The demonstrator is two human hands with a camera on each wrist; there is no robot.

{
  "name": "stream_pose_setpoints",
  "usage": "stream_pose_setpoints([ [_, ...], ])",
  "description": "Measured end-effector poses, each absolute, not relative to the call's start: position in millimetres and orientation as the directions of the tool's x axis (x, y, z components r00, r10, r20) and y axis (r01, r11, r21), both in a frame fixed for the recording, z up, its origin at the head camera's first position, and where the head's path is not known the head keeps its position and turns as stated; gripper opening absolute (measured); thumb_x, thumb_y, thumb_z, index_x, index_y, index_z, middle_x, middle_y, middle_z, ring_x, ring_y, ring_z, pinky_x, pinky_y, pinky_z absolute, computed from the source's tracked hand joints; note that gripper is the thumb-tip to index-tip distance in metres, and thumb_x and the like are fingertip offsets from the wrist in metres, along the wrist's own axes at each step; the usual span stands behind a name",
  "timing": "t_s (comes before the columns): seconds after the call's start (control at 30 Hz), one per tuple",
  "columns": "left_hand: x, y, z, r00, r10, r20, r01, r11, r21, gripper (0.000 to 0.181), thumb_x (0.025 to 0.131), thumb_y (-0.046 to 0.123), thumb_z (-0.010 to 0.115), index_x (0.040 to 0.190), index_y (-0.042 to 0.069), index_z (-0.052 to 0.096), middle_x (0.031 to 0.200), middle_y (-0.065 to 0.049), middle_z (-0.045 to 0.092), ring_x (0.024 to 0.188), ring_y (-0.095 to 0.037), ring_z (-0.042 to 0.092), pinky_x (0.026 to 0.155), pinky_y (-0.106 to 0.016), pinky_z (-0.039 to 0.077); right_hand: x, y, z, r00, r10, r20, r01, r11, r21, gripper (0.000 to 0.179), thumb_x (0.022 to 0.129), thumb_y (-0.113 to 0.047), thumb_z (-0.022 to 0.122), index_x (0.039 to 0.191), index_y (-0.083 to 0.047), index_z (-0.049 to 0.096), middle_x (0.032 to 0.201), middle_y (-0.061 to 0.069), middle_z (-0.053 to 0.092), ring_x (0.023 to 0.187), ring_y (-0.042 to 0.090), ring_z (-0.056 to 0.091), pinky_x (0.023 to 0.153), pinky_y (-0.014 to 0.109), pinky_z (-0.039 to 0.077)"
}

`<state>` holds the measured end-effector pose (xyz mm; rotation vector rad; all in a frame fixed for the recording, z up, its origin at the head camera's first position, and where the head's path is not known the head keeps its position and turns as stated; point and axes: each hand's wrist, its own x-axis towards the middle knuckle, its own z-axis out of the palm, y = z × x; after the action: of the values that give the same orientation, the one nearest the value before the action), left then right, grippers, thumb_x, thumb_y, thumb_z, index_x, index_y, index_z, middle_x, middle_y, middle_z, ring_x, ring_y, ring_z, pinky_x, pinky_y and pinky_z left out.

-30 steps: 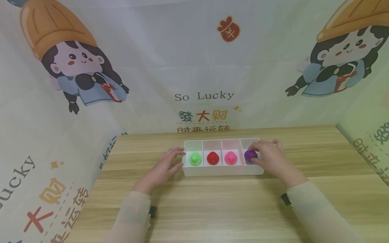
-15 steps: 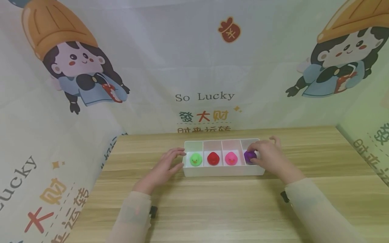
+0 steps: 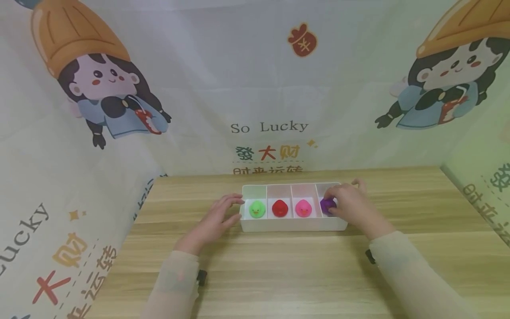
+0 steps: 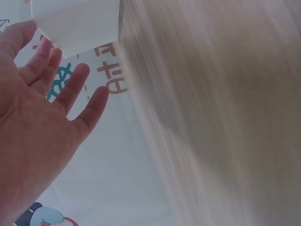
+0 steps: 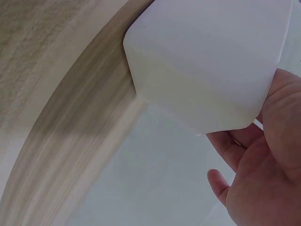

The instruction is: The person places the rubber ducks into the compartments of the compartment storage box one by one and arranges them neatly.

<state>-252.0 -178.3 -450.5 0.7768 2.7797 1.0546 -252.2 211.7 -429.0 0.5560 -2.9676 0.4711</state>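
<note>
A white box (image 3: pixel 293 225) with a row of compartments stands on the table. From the left it holds a green rubber duck (image 3: pixel 256 209), a red one and a pink rubber duck (image 3: pixel 303 208), each in its own compartment. Thumb and fingers of my right hand (image 3: pixel 352 206) pinch a purple rubber duck (image 3: pixel 328 205) in the rightmost compartment, partly covering it. My left hand (image 3: pixel 215 219) has its fingertips at the box's left end, spread loosely. The left wrist view shows these fingers extended by the white wall. In the right wrist view, the box's end wall hides the purple duck.
The wooden table (image 3: pixel 287 270) runs back to a printed cloth backdrop (image 3: pixel 223 88), which also rises on the left and right sides. Both forearms, in pale sleeves with a dark device at each wrist, reach in over the front of the table.
The right hand and sleeve have shifted slightly left while still pinching the purple duck, which sits a little more hidden behind the fingers. The left hand and the box stay in place.
</note>
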Motion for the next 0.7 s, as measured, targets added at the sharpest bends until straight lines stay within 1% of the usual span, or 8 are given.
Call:
stream_pose_setpoints([
  [0.2,-253.5,-179.6,-452.0,-0.869,0.483,0.104,0.431,0.637,0.64,0.04,0.102,0.013,0.063,0.14,0.005,0.053,0.162,-0.016,0.04,0.152,-0.041,0.032,0.125,-0.062,0.028,-254.9,210.2,-433.4,-0.929,-0.343,0.138,-0.368,0.885,-0.286,0.02,0.078,-0.005,0.086,0.093,-0.013,0.074,0.093,0.002,0.078,0.094,0.027,0.07,0.106,0.074,0.023],
  [0.4,-256.1,-177.4,-450.5,-0.868,0.487,0.102,0.431,0.635,0.641,0.039,0.102,0.012,0.062,0.14,0.005,0.053,0.162,-0.015,0.04,0.152,-0.041,0.031,0.125,-0.062,0.029,-257.5,211.0,-432.4,-0.933,-0.338,0.125,-0.36,0.889,-0.284,0.024,0.075,-0.006,0.088,0.093,-0.013,0.073,0.093,0.002,0.077,0.093,0.027,0.071,0.106,0.074,0.023],
  [0.47,-256.8,-176.5,-450.1,-0.867,0.489,0.1,0.432,0.634,0.641,0.039,0.102,0.012,0.062,0.14,0.004,0.053,0.162,-0.016,0.04,0.152,-0.042,0.032,0.125,-0.062,0.029,-257.7,212.2,-433.2,-0.934,-0.335,0.125,-0.357,0.887,-0.294,0.027,0.076,-0.007,0.089,0.098,-0.012,0.074,0.101,0.005,0.078,0.1,0.029,0.071,0.107,0.074,0.022],
  [0.53,-257.6,-175.6,-450.0,-0.864,0.493,0.1,0.436,0.635,0.638,0.039,0.102,0.012,0.062,0.139,0.004,0.053,0.161,-0.016,0.041,0.151,-0.042,0.032,0.125,-0.062,0.029,-256.3,213.6,-433.7,-0.939,-0.32,0.125,-0.343,0.886,-0.312,0.031,0.078,-0.01,0.089,0.105,-0.011,0.074,0.112,0.01,0.077,0.11,0.033,0.069,0.109,0.073,0.02],
  [0.63,-258.3,-176.0,-449.8,-0.864,0.494,0.1,0.438,0.638,0.633,0.039,0.102,0.013,0.063,0.139,0.004,0.054,0.161,-0.016,0.041,0.151,-0.041,0.033,0.125,-0.061,0.029,-251.2,213.9,-432.5,-0.951,-0.273,0.146,-0.307,0.888,-0.343,0.037,0.082,-0.014,0.086,0.116,-0.009,0.073,0.127,0.015,0.072,0.125,0.039,0.062,0.112,0.072,0.018],
  [0.7,-258.8,-177.0,-449.4,-0.863,0.493,0.108,0.444,0.64,0.626,0.039,0.102,0.013,0.063,0.139,0.004,0.054,0.16,-0.015,0.042,0.151,-0.04,0.033,0.125,-0.06,0.029,-245.9,212.8,-431.4,-0.957,-0.236,0.17,-0.283,0.888,-0.362,0.038,0.085,-0.017,0.085,0.119,-0.008,0.072,0.132,0.017,0.068,0.13,0.041,0.057,0.112,0.071,0.019],
])
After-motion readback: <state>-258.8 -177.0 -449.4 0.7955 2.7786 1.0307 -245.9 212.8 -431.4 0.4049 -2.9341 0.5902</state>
